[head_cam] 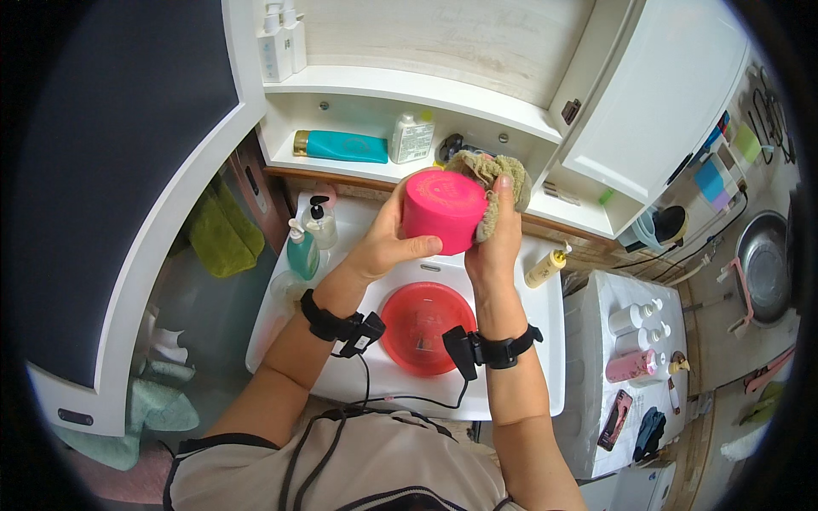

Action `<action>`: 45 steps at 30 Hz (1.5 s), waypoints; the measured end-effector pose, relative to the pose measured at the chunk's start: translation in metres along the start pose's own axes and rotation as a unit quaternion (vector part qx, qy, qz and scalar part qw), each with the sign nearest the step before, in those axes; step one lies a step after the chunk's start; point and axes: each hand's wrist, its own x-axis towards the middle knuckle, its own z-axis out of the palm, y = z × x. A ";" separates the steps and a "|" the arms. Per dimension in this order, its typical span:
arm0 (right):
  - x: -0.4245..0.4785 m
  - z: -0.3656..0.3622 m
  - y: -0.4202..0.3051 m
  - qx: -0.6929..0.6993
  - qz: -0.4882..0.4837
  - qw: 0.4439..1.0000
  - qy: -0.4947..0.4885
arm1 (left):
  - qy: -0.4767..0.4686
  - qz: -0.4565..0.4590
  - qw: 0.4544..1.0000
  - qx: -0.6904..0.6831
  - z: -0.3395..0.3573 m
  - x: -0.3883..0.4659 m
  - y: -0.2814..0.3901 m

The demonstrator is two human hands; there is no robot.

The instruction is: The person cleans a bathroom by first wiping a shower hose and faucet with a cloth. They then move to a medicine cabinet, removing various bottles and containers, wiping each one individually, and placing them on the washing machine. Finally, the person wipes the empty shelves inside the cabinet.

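Note:
My left hand (pixel 383 239) grips a bright pink round tub (pixel 444 207), its thumb across the near side. Faint lettering marks the flat face turned up towards me. In my right hand (pixel 501 230) is a bunched olive-beige cloth (pixel 495 169), pressed against the tub's right side. Below both hands a red plastic basin (pixel 428 329) sits in the white washbasin (pixel 345 380). What the basin holds is hard to make out.
A teal tube (pixel 348 147) and a white bottle (pixel 412 138) occupy the shelf ahead. Pump bottles (pixel 302 252) stand at the sink's left, a yellow pump bottle (pixel 546 267) at its right. An open cabinet door (pixel 658 96) juts out at right; cables cross my front.

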 end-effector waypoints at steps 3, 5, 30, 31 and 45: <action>0.001 -0.004 0.013 -0.166 -0.128 0.978 -0.002 | 0.052 0.013 0.998 0.024 0.006 0.000 -0.003; -0.003 -0.007 0.022 -0.284 -0.218 0.934 -0.013 | 0.077 0.058 0.993 0.073 0.010 0.001 -0.006; -0.010 -0.006 0.006 0.057 -0.007 0.995 0.080 | 0.073 0.033 0.996 0.048 0.021 -0.004 0.005; -0.010 -0.006 0.006 0.058 0.001 0.995 0.078 | 0.052 0.013 0.998 0.030 0.017 -0.003 0.008; -0.023 0.008 0.032 -0.184 -0.158 0.968 0.071 | 0.157 0.132 0.963 0.173 0.024 -0.004 -0.013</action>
